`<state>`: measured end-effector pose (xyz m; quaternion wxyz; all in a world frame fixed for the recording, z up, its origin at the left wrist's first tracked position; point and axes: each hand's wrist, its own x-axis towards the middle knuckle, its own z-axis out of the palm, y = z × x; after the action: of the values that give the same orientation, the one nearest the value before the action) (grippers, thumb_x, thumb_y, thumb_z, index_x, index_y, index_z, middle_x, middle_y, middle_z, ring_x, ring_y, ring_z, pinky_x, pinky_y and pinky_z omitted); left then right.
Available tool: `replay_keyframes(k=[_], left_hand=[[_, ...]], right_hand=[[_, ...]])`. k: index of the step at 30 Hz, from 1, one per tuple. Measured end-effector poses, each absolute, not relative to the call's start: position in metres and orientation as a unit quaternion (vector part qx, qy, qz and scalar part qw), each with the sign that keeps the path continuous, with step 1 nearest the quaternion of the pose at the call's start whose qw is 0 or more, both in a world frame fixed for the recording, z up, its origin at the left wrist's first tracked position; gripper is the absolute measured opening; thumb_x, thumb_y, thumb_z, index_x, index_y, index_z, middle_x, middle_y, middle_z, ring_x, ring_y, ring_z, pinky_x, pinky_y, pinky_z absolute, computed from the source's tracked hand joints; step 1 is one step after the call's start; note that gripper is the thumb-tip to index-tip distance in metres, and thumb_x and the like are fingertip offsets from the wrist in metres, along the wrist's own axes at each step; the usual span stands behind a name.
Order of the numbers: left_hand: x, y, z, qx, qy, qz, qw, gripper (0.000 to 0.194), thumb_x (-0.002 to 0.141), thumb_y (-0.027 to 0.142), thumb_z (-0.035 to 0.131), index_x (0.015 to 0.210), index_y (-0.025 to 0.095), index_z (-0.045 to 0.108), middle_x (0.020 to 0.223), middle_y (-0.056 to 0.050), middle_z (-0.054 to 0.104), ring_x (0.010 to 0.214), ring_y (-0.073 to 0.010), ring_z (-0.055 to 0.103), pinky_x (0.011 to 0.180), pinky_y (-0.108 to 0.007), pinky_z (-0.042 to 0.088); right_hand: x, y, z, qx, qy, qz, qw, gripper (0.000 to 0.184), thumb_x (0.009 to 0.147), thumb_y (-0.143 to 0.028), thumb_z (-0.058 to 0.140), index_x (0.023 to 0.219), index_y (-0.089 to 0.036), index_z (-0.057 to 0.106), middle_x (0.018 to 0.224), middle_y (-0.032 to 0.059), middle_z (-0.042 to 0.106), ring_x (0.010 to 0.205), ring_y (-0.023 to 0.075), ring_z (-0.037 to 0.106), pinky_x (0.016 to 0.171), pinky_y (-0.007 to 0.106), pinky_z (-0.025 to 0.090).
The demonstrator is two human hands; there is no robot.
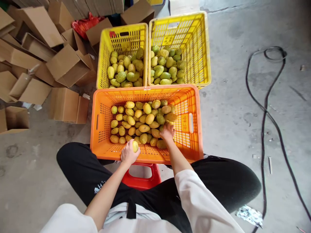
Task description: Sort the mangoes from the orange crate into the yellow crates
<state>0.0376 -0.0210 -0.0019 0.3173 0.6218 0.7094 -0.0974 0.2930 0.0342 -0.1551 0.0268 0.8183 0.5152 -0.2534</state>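
Note:
My left hand (pixel 130 152) is closed round a yellow mango (pixel 135 146) above the near rim of the orange crate (pixel 145 157). Inside that crate, several rows of yellow and green-brown mangoes (pixel 144 128) lie along the bottom. Reaching in at the right end, my right hand (pixel 167 131) has its fingers bent against a yellow mango (pixel 171 123), partly hidden by the fingers. Other mangoes touch the hand on its left side.
Two yellow crates, left (pixel 103 48) and right (pixel 207 48), hold greener fruit behind the orange one. Open cardboard boxes (pixel 69 64) pile up at left. A red stool (pixel 155 178) stands between my legs. A black cable (pixel 264 113) loops over the concrete floor at right.

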Motion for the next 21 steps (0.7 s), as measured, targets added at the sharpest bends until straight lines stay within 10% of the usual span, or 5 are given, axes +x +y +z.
replay_keyframes(k=[8,12,17,21], left_hand=[[0.04,-0.021,-0.001,0.613,0.716,-0.119,0.313,0.051,0.094,0.04,0.061,0.141,0.022,0.054,0.131,-0.013,0.069,0.107,-0.0307,0.071,0.087,-0.038,0.052],[0.041,-0.021,-0.001,0.614,0.718,-0.118,0.307,0.051,0.095,0.041,0.06,0.142,0.022,0.054,0.131,-0.013,0.069,0.108,-0.0302,0.071,0.087,-0.037,0.052],[0.041,-0.019,0.0,0.613,0.714,-0.13,0.313,0.051,0.095,0.041,0.058,0.142,0.02,0.053,0.131,-0.014,0.069,0.107,-0.0312,0.071,0.086,-0.039,0.052],[0.042,-0.018,0.0,0.611,0.714,-0.133,0.315,0.053,0.095,0.042,0.058,0.144,0.02,0.052,0.132,-0.014,0.069,0.109,-0.032,0.07,0.087,-0.039,0.052]], right_hand=[[0.28,0.056,-0.173,0.855,0.408,-0.32,-0.023,0.065,0.088,-0.044,0.057,0.143,-0.01,0.049,0.144,0.027,0.048,0.14,0.0451,0.037,0.113,0.056,0.035],[0.249,0.058,-0.18,0.837,0.398,-0.362,-0.095,0.105,0.081,-0.049,0.064,0.159,0.0,0.013,0.165,0.0337,0.018,0.156,0.0464,0.019,0.122,0.056,0.028],[0.206,0.032,-0.181,0.777,0.422,-0.445,-0.141,0.105,0.083,-0.05,0.059,0.166,-0.016,0.004,0.174,0.0213,-0.009,0.161,0.0415,0.011,0.125,0.056,0.025],[0.172,0.025,-0.173,0.716,0.495,-0.488,-0.062,0.11,0.083,-0.055,0.064,0.165,-0.004,0.011,0.172,0.0306,0.001,0.16,0.0496,0.006,0.124,0.069,0.013]])
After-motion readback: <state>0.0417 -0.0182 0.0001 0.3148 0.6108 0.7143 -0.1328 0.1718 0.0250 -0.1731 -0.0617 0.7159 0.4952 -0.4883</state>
